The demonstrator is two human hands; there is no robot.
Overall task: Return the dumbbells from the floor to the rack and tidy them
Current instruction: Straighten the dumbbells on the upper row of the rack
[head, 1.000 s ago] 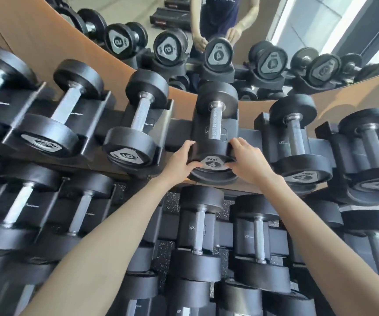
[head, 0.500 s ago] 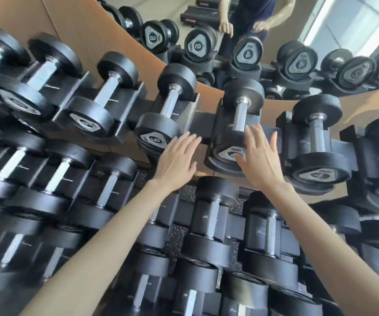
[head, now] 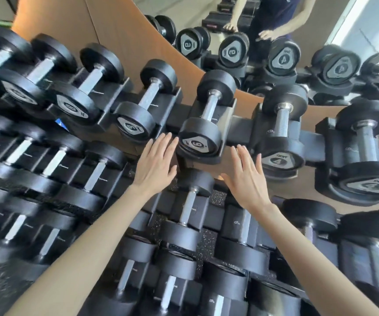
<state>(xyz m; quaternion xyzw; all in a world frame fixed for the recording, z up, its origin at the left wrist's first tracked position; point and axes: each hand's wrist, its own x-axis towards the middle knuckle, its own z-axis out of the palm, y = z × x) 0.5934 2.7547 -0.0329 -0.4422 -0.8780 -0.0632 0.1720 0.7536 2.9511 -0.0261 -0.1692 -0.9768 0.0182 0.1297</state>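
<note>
My left hand (head: pixel 154 163) and right hand (head: pixel 247 176) flank a dumbbell (head: pixel 203 124), fingers straight, gripping nothing; touch unclear. The rack (head: pixel 241 126) blurs leftward.

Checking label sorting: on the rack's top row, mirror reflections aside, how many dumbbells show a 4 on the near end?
2: the nearer 4 dumbbell sits just right of the right hand; the farther 4 dumbbell is by the right edge. More may lie out of frame.

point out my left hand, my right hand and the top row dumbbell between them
left hand (head: pixel 155 166), head view, back of the hand
right hand (head: pixel 247 179), head view, back of the hand
dumbbell (head: pixel 197 142), head view, near end cap
</note>
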